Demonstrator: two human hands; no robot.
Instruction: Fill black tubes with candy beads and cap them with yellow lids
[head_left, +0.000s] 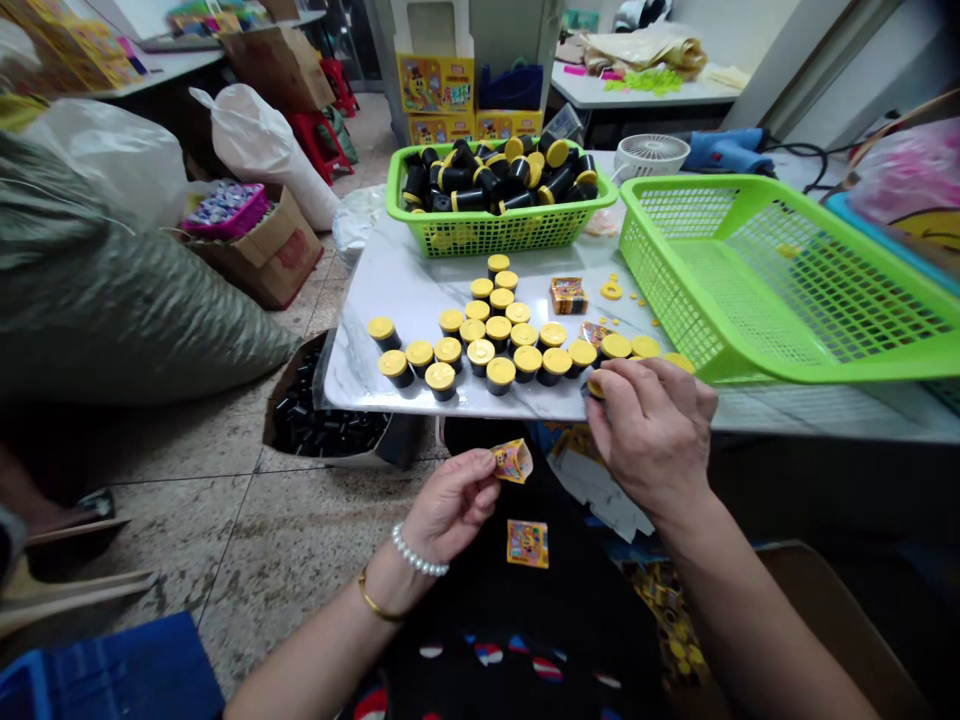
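My left hand (459, 503) pinches a small printed wrapper sleeve (513, 461), its open end facing right, in front of the table edge. My right hand (651, 425) is closed at the table's front edge on a small black container with a yellow lid (595, 387), mostly hidden by the fingers. Several more yellow-lidded black containers (498, 332) stand upright on the table beyond my hands. A flat printed wrapper (527, 544) lies on my dark lap. On the table are a stack of printed wrappers (568, 296) and another wrapper (594, 333).
A green basket (495, 238) full of black containers stands at the back of the table (420, 275). At the right is another green basket (750, 290), with a white fan (651, 155) and blue heat gun (724, 150) behind. A box of black pieces (330, 410) sits on the floor.
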